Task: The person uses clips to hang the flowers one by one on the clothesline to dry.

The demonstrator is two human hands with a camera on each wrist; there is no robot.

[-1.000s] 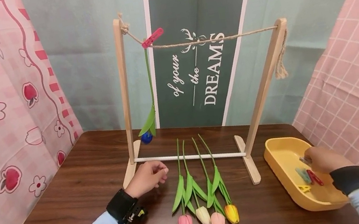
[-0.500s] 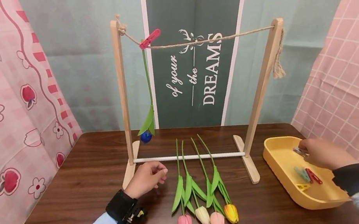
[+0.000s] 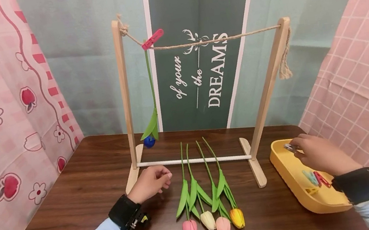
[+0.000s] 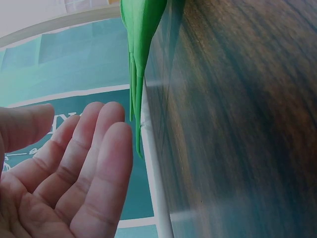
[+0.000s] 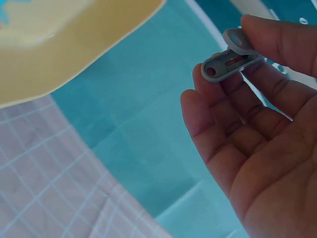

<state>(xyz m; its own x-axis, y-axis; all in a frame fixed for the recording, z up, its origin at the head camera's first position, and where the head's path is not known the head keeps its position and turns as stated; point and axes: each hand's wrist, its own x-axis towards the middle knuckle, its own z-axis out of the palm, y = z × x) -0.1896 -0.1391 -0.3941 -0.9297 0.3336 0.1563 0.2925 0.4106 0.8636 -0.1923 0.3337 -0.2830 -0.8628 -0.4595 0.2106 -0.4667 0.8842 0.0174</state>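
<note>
Your surroundings: makeshift cloth-screened nook, wider building type unclear. Wood-grain worktop (image 3: 74,202) before you; pink bunny-and-flower print cloth (image 3: 13,135) at your left, teal backdrop (image 3: 91,85) lettered "DREAMS" ahead, pink grid-pattern cloth (image 3: 364,72) at your right.

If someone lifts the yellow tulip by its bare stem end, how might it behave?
The yellow tulip would probably hang bloom-down, since its bulky bloom sits at the opposite end. Its thin stem, slightly curved, may flex a little. Pushed along the table, its broad leaves would likely hinder rolling.
</note>
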